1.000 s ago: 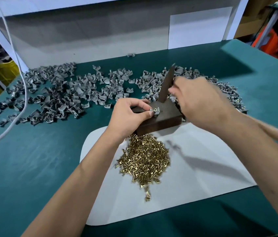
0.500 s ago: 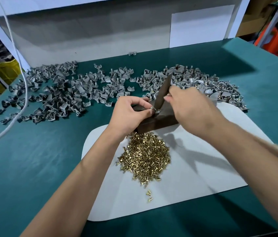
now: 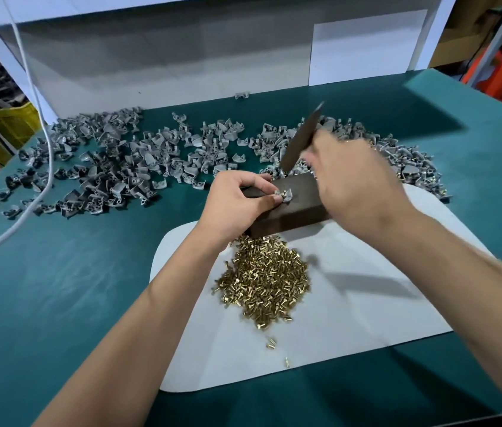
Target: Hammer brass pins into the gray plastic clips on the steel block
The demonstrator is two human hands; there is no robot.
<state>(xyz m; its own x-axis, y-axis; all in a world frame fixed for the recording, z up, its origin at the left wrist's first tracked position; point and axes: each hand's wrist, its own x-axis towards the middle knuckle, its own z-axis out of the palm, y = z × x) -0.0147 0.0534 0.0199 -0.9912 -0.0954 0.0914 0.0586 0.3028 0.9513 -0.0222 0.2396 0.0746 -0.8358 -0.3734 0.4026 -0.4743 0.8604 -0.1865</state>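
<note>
A dark steel block point(image 3: 297, 208) sits at the far edge of a white mat point(image 3: 351, 306). On its top lies one gray plastic clip point(image 3: 286, 195) with a brass pin in it, pinched by my left hand point(image 3: 237, 204). My right hand point(image 3: 354, 183), blurred with motion, grips a dark flat metal bar point(image 3: 302, 137) used as the hammer; the bar is raised, its lower end just above and behind the clip. A heap of brass pins point(image 3: 263, 285) lies on the mat in front of the block.
Many gray clips point(image 3: 114, 167) are spread across the green table point(image 3: 58, 288) to the left, and another heap point(image 3: 397, 155) behind my right hand. A white cable point(image 3: 38, 97) hangs at the left. A white panel point(image 3: 166, 63) closes the back.
The bar came down onto the clip half a second ago and has lifted again. My left hand has kept its pinch on the clip.
</note>
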